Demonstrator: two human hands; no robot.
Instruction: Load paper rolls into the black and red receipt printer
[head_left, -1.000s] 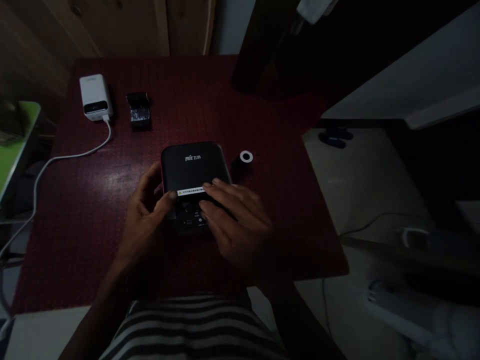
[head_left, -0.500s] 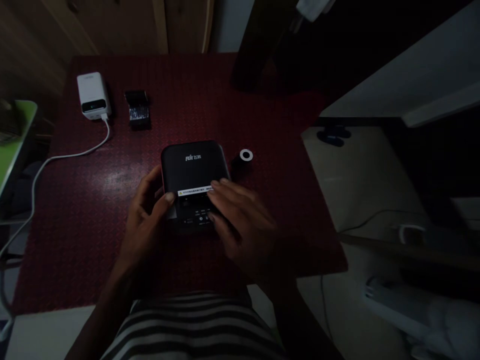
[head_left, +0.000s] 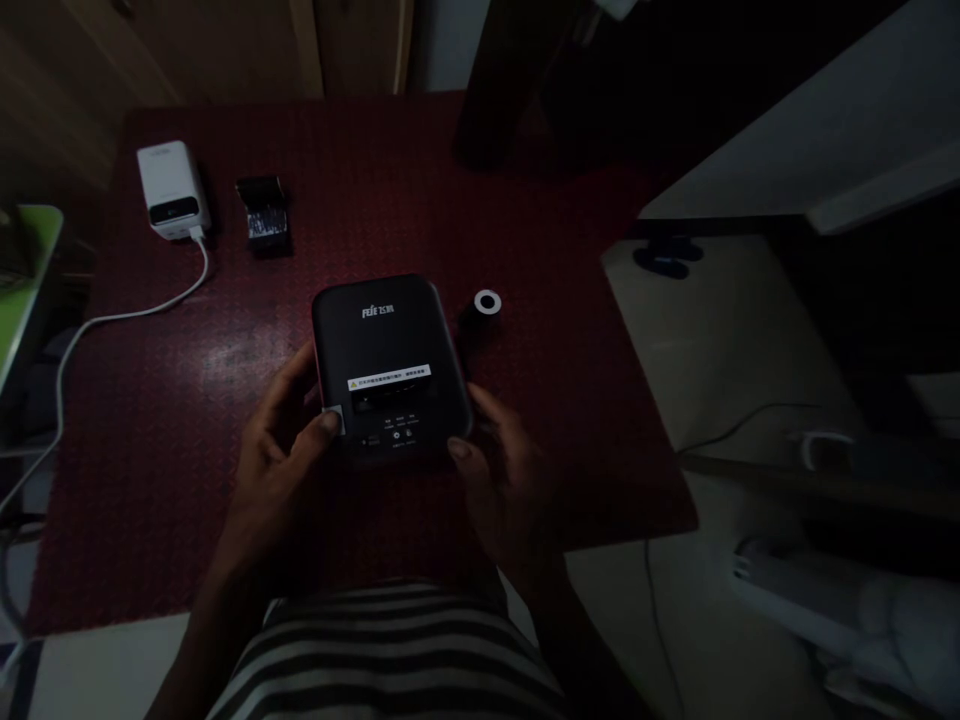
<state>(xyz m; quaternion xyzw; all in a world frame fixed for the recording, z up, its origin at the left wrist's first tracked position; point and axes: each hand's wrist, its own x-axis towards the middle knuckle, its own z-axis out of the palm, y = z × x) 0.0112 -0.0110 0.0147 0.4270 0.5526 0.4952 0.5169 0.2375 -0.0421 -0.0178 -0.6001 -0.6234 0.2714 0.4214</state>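
Note:
A black receipt printer (head_left: 375,340) lies on the dark red table, its lid down. A white warning strip (head_left: 388,377) sits along its paper slot, with small buttons and printed marks below. My left hand (head_left: 281,450) grips the printer's left side, thumb on a small pale patch at the near left corner. On the other side, my right hand (head_left: 506,475) holds the near right corner, its thumb at the edge and fingers along the side. Just right of the printer is a small dark roll (head_left: 487,303) with a white ring-shaped end.
At the back left, a white power bank (head_left: 171,185) has a white cable (head_left: 139,316) running over the table's left edge. A small black object with a shiny patterned part (head_left: 265,215) stands beside it. Slippers (head_left: 667,257) are on the floor at right.
My right hand has come off the printer's top, near the slot and buttons, and moved right and down to its near right side. The left hand keeps its hold.

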